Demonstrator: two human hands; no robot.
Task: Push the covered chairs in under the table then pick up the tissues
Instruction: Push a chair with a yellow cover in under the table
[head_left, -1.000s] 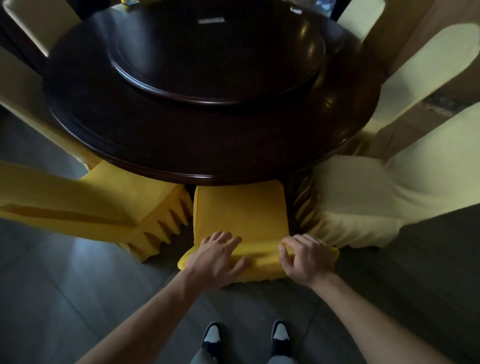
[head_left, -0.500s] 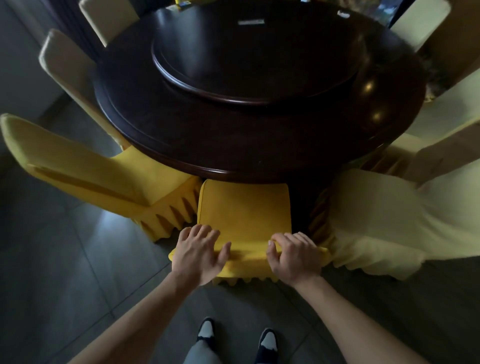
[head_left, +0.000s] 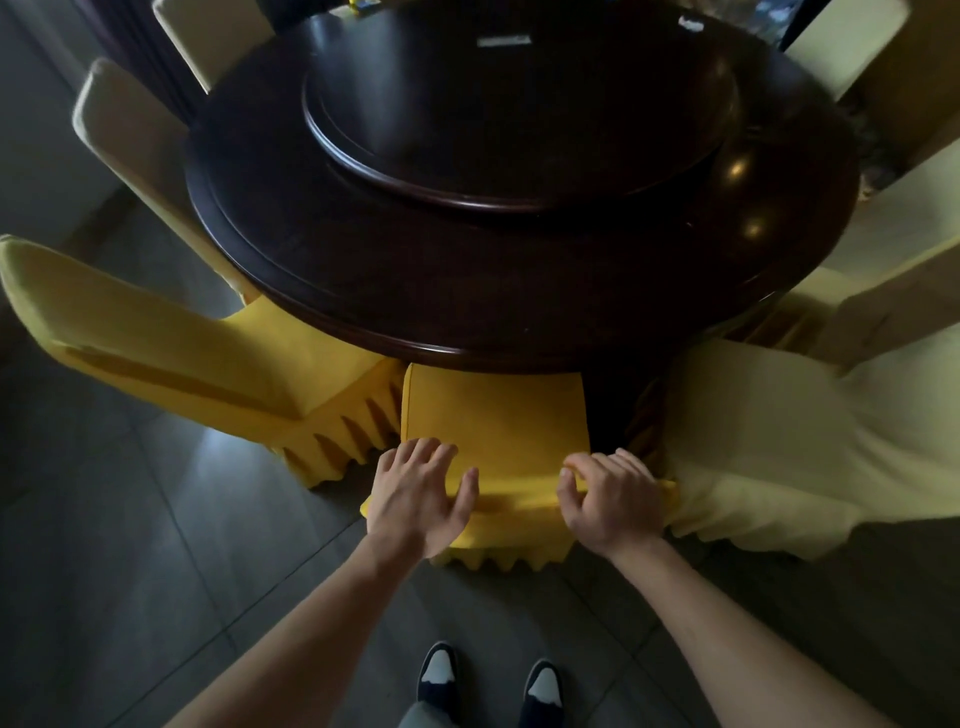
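yellow fabric covered the chair (head_left: 493, 415) straight ahead of us, its seat tucked under the rim of the dark round table (head_left: 467, 291), with only the back's top edge and pleated skirt showing. we could read no brand, label or writing anywhere; a small pale rectangle (head_left: 504, 40) on the raised turntable (head_left: 519, 119) was too blurred to identify, and a white scrap (head_left: 691, 23) near the far rim was just as unclear. whether either was the tissues, we could not tell.

much was cut off. the chair's legs were hidden by the skirt, and its seat by the tabletop. a second yellow chair (head_left: 171, 343) leaned away on our left, its seat partly under the table. a pale cream chair (head_left: 779, 447) stood on our right, just beside the middle one, running out of view. more pale chairs (head_left: 124, 135) ringed the far side, cropped by the edges.

our left hand (head_left: 415, 499) lay over the chair back's top left corner, fingers (head_left: 431, 452) spread flat on the cloth and thumb angled inward, pressing rather than clenching. our right hand (head_left: 608, 504) was curled on the top right corner, fingertips pinching a fold of the yellow cover. both forearms reached forward from the lower corners, bare. our two dark shoes (head_left: 439, 675) with white toes stood on the grey tiled floor (head_left: 156, 545), just behind the chair.
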